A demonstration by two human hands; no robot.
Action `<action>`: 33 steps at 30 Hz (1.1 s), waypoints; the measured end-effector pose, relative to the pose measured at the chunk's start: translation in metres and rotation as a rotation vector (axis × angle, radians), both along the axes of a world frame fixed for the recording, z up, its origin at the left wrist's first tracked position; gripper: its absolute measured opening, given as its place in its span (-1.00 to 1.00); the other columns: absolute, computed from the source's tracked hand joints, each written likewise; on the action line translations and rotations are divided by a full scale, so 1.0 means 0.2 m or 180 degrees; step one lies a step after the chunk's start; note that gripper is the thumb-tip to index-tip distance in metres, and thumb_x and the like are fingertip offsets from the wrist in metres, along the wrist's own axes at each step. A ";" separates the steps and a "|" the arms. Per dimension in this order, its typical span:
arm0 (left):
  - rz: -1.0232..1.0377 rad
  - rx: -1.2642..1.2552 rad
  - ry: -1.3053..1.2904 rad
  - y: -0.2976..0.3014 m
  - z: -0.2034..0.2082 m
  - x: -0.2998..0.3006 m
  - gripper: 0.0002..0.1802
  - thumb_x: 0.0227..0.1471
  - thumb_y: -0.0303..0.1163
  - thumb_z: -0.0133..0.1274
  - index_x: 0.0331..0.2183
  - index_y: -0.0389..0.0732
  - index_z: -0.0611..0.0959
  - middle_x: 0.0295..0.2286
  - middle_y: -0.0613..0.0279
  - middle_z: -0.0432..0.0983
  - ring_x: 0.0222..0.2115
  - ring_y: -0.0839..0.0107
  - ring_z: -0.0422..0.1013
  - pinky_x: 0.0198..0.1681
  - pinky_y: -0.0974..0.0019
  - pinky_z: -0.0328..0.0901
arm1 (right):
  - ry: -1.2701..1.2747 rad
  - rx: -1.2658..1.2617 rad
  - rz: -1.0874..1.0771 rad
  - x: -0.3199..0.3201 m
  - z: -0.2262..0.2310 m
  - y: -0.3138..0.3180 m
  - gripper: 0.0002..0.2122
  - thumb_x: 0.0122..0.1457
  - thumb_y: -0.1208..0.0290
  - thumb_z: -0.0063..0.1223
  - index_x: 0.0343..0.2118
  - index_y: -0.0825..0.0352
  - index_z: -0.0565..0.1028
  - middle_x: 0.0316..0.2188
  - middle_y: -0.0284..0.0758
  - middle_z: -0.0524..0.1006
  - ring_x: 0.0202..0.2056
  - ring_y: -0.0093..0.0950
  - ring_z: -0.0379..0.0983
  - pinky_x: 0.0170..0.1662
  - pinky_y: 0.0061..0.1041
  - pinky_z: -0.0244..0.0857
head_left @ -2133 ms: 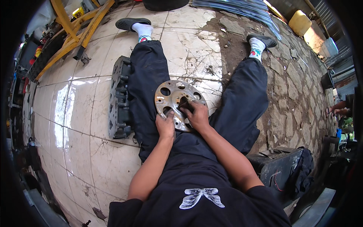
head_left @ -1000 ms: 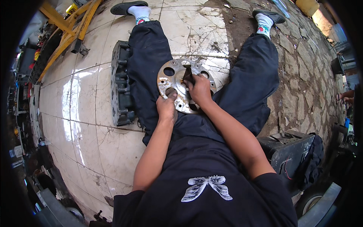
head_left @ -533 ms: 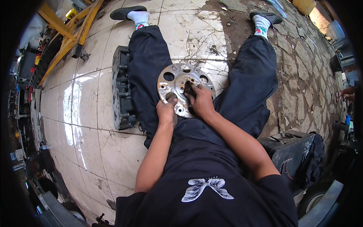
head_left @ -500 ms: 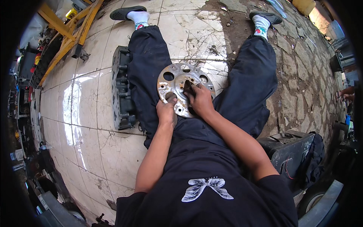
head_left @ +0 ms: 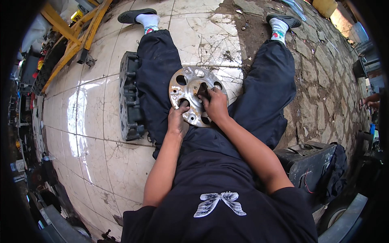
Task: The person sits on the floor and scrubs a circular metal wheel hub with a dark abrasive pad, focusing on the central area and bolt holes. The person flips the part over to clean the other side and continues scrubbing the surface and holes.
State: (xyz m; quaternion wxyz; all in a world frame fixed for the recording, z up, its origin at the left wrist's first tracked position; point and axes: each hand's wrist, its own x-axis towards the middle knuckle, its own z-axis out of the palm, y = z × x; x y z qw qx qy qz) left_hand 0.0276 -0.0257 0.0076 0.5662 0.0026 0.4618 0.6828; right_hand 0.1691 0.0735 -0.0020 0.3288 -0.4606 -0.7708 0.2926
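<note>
A round silver metal disc point(head_left: 190, 90), ringed with large holes and marked with rust-brown patches, rests tilted in my lap between my thighs. My left hand point(head_left: 177, 119) grips its near left rim, the thumb lying by one of the large holes. Over the disc's centre, my right hand point(head_left: 215, 104) is closed on a dark, flat folded piece point(head_left: 203, 91) that looks like sandpaper and presses it against the surface. My right fingertips are partly hidden behind that piece and the hand.
A black cast metal engine part point(head_left: 130, 97) stands on the tiles beside my left leg. A yellow metal frame point(head_left: 77, 44) is at the far left. By my right hip sits a dark case point(head_left: 304, 164). Stone paving point(head_left: 314, 101) lies to the right, with another person's hand point(head_left: 369, 99) at the edge.
The disc has tipped slightly in my lap. My right hand has shifted a little to the left and down with the dark piece; my left hand keeps its hold.
</note>
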 end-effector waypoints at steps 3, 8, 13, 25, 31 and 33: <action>-0.0090 0.0198 -0.0113 -0.02 -0.02 -0.02 -0.15 -0.09 -0.69 0.02 0.30 -0.34 0.29 0.16 -0.06 0.40 0.17 0.03 0.39 0.29 0.00 0.30 | 0.0464 -0.0254 0.0580 0.07 0.02 -0.07 -0.77 0.08 0.45 0.38 -0.27 0.50 0.66 -0.37 0.03 0.57 -0.31 0.02 0.55 -0.19 -0.09 0.42; -0.0085 0.0147 -0.0001 -0.02 0.00 -0.01 -0.23 -0.09 -0.71 0.03 0.23 -0.43 0.35 0.12 -0.10 0.44 0.10 0.04 0.45 0.20 0.06 0.37 | 0.0218 -0.0156 0.0088 0.02 -0.02 -0.01 -0.78 0.08 0.44 0.38 -0.30 0.50 0.64 -0.35 0.01 0.58 -0.30 0.02 0.58 -0.19 -0.13 0.45; 0.0021 -0.0068 0.0148 -0.02 -0.01 -0.03 -0.25 -0.11 -0.76 -0.01 0.21 -0.45 0.37 0.12 -0.15 0.47 0.06 0.01 0.49 0.19 0.06 0.39 | 0.0268 -0.0151 0.0368 0.04 0.01 -0.06 -0.81 0.11 0.41 0.36 -0.34 0.46 0.65 -0.37 -0.01 0.58 -0.32 0.00 0.56 -0.22 -0.09 0.41; 0.0016 -0.0040 0.0171 0.06 -0.05 -0.02 -0.24 -0.02 -0.77 0.03 0.26 -0.37 0.33 0.13 -0.14 0.46 0.12 0.02 0.46 0.26 0.00 0.32 | 0.0161 -0.0093 0.0111 0.00 -0.05 0.04 -0.78 0.09 0.41 0.37 -0.29 0.47 0.66 -0.36 -0.02 0.58 -0.28 0.00 0.56 -0.18 -0.10 0.43; -0.0082 0.0198 0.0065 0.07 -0.08 -0.03 -0.23 -0.05 -0.77 0.02 0.25 -0.37 0.35 0.12 -0.12 0.47 0.13 0.02 0.45 0.26 -0.01 0.32 | 0.0111 -0.0039 0.0414 0.04 -0.04 0.00 -0.75 0.08 0.43 0.36 -0.23 0.48 0.67 -0.35 0.01 0.58 -0.30 0.01 0.56 -0.18 -0.11 0.42; -0.0072 0.0200 0.0046 0.07 -0.08 -0.02 -0.24 -0.06 -0.78 0.01 0.24 -0.37 0.35 0.11 -0.11 0.47 0.13 0.01 0.44 0.26 -0.01 0.32 | 0.0023 0.0032 0.0144 -0.01 -0.06 0.05 -0.76 0.08 0.44 0.35 -0.23 0.48 0.67 -0.35 0.01 0.58 -0.31 0.01 0.56 -0.19 -0.11 0.43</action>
